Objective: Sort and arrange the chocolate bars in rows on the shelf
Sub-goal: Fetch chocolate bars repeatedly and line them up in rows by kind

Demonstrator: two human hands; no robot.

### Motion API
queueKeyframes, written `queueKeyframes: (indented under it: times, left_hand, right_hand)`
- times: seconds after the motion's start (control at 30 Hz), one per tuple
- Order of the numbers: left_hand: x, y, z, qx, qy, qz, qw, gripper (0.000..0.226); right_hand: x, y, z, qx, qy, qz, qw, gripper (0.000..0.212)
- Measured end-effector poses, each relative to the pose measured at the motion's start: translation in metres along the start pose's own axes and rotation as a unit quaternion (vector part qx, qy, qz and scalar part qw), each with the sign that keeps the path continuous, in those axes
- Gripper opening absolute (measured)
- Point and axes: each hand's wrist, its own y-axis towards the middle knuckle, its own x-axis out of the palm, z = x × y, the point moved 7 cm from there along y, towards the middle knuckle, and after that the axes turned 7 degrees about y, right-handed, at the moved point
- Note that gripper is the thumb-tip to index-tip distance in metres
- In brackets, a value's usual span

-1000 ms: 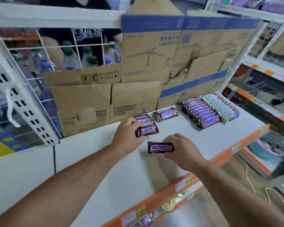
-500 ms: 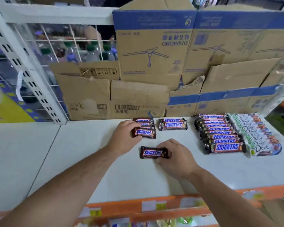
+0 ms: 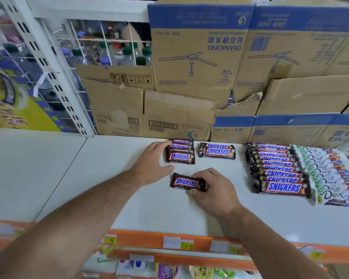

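Shelf: a white shelf (image 3: 113, 154) carries all the chocolate bars, with an orange price strip (image 3: 169, 241) along its near edge.
Loose bar: one brown Snickers bar (image 3: 184, 182) lies flat on the shelf at the centre, label up, its long side running from 9 to 3 o'clock.
Right hand: the right hand (image 3: 212, 190) pinches the loose bar's 3 o'clock end between curled fingers (image 3: 199, 175) and thumb. The grip and the bar's place are as they were half a second ago.
Small stack: a short overlapping stack of Snickers bars (image 3: 179, 154) sits at 12 o'clock from the loose bar, close to it but apart.
Left hand: the left hand (image 3: 153, 164) lies at 9 o'clock of the small stack, its fingers (image 3: 161, 146) straight and relaxed, touching the bars' left ends and holding nothing. Half a second ago those fingers were curled over the front bar of the stack.
Pair of bars: two more Snickers bars (image 3: 217, 151) overlap at 3 o'clock of the small stack, with a gap between.
Long row: a long overlapping row of Snickers bars (image 3: 278, 170) runs front to back at 3 o'clock of the pair, unchanged.
Dove row: a row of white-wrapped Dove bars (image 3: 330, 174) lies against the long row's 3 o'clock side.
Backdrop: flattened cardboard boxes (image 3: 193, 57) stand along the shelf's 12 o'clock edge. Capped bottles (image 3: 127, 55) show through a wire grid at 11 o'clock.
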Motion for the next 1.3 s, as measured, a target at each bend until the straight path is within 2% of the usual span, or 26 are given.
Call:
queueKeyframes:
  times: [0.1,0.17,0.4,0.57,0.77,0.93,1.3]
  left_hand:
    - [-0.003,-0.023,-0.018,0.016,0.194,-0.024,0.981,0.079]
    - [-0.003,-0.033,-0.028,0.007,0.246,-0.044,0.968,0.081]
    - [-0.005,-0.032,-0.028,0.007,0.247,-0.03,0.969,0.074]
    - [-0.007,-0.032,-0.026,0.007,0.238,-0.018,0.971,0.074]
    - [-0.009,-0.032,-0.025,0.003,0.233,-0.017,0.972,0.069]
    - [-0.009,-0.032,-0.023,0.004,0.23,-0.011,0.973,0.068]
    - [-0.011,-0.033,-0.022,0.013,0.235,0.007,0.972,0.068]
  right_hand:
    - [0.001,0.0,0.001,0.0,0.008,-0.005,1.0,0.037]
    - [0.001,0.001,0.001,0.003,0.012,-0.006,1.0,0.036]
    - [0.005,0.026,-0.005,0.026,0.006,-0.039,0.999,0.038]
    - [0.007,0.052,-0.01,0.042,0.01,0.014,0.999,0.041]
    - [0.015,0.054,-0.006,0.053,0.005,0.021,0.998,0.049]
    - [0.018,0.055,-0.011,0.056,-0.011,0.046,0.997,0.04]
    - [0.02,0.052,-0.016,0.05,-0.048,0.108,0.992,0.039]
